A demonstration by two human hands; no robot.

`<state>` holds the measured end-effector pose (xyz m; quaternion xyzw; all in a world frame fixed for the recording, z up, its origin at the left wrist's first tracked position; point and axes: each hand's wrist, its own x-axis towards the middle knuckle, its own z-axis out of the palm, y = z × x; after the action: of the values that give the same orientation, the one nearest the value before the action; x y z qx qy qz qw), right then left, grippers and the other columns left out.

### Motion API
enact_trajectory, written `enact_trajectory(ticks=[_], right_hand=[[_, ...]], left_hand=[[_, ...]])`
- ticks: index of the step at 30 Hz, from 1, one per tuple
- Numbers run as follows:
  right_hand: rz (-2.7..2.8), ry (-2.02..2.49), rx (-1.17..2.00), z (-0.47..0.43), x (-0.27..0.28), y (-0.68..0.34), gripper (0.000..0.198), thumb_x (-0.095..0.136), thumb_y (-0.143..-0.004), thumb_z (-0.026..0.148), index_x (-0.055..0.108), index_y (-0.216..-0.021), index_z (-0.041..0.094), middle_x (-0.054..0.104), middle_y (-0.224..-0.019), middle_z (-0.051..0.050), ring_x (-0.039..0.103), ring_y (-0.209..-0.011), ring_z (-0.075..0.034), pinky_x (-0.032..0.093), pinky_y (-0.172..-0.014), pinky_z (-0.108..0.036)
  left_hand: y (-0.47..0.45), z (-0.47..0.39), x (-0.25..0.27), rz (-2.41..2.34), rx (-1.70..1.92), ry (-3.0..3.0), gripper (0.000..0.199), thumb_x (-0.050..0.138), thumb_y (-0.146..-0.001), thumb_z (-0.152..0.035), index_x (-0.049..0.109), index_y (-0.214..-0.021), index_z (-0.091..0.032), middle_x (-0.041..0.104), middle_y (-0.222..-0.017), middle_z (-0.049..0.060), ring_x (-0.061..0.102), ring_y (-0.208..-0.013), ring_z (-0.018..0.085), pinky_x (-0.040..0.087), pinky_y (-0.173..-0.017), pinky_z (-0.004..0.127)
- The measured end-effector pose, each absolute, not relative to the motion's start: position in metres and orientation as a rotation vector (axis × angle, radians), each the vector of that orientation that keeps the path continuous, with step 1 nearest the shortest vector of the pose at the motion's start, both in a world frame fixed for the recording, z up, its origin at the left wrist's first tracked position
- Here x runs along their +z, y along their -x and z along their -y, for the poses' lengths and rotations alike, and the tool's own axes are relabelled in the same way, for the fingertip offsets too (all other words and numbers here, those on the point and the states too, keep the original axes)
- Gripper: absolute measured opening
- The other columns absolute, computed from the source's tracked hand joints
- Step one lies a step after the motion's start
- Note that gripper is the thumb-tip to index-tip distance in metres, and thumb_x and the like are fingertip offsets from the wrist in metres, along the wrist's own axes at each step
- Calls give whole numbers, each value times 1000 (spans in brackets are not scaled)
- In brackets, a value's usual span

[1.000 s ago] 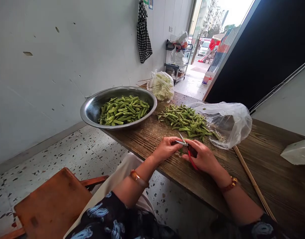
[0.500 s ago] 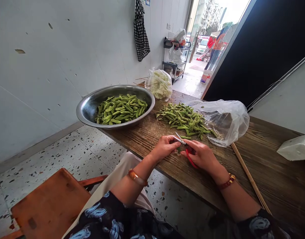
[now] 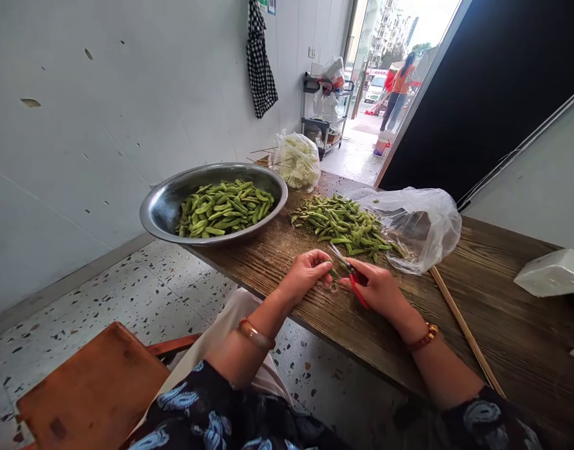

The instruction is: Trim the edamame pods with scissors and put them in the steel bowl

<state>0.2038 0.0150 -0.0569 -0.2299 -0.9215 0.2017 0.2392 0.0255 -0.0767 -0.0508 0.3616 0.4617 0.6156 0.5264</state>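
Between its fingertips my left hand [image 3: 310, 272] pinches a green soybean pod [image 3: 332, 272], mostly hidden by the fingers. My right hand [image 3: 379, 289] is wrapped round red-handled scissors [image 3: 358, 289], whose blades point up and left, close beside the pod. Just beyond both hands lies a loose heap of green pods [image 3: 343, 222] on the wooden table [image 3: 272, 262]. To the left, a wide metal basin [image 3: 149, 215] at the table edge holds many more pods [image 3: 226, 209].
A clear plastic bag [image 3: 432, 215] lies open right of the heap; a bag of pale vegetable pieces [image 3: 296, 161] stands behind the basin. Wooden sticks [image 3: 465, 331] and a white container [image 3: 552, 273] are at right. A wooden stool [image 3: 92, 387] is lower left. Outside the doorway stands a person [image 3: 399, 87].
The scissor blades have drawn away from my left fingers, and a gap now shows between my hands. The whole view has shifted slightly.
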Motion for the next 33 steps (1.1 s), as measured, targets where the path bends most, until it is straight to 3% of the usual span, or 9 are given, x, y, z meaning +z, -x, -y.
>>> enact_trajectory(ticks=[8,18,24,33], right_hand=[[2495,658,554,-16,-58,-204,55,61,-83,49,55,-128,16,62,-81,-4,57,-67,-17,49,-65,-31],[2494,550,533,-12,-59,-201,54,63,-83,45,52,-128,17,64,-97,-8,60,-80,-20,50,-73,-32],[2507,601,509,-12,-55,-203,50,62,-84,46,57,-122,15,62,-80,-5,57,-68,-18,47,-64,-30],[2564,631,471,-12,-56,-203,45,62,-84,45,62,-119,17,69,-88,-7,62,-72,-19,48,-68,-30]], left_hand=[[-16,75,-53,-903,1665,-481,29,78,-65,-17,54,-80,-11,66,-68,2,69,-67,14,55,-66,23],[-24,77,-55,-972,1522,-743,35,79,-66,-30,54,-81,-11,69,-72,6,66,-58,14,52,-53,23],[-25,77,-55,-997,1516,-821,33,76,-69,-32,54,-82,-12,67,-70,3,62,-53,11,50,-50,22],[-26,75,-54,-1143,1569,-830,31,75,-68,-33,57,-82,-13,57,-62,-4,47,-45,4,35,-43,16]])
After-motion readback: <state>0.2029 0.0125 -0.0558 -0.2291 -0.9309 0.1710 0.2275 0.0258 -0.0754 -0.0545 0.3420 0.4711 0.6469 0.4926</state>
